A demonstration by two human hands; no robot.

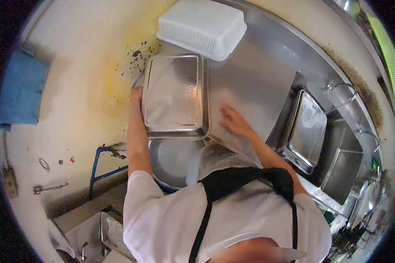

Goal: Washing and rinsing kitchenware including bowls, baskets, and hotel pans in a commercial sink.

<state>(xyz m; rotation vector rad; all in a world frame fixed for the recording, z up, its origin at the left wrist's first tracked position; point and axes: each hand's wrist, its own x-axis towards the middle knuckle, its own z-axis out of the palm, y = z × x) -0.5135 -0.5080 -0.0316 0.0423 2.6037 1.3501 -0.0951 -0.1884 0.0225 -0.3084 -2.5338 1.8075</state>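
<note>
A rectangular stainless-steel pan lies bottom up before me, at the left end of the steel counter. My left hand grips its left side, and the fingers are partly hidden by the pan's edge. To the right of the pan, my right hand hovers over the counter with loosely bent fingers and nothing in them. A round metal basin sits between the pan and my body, partly covered by both.
Beyond the pan, a white plastic mesh basket rests upside down by the wall. At right, another steel pan leans in a sink beneath faucets. A blue metal frame stands left of the basin. A blue cloth hangs at far left.
</note>
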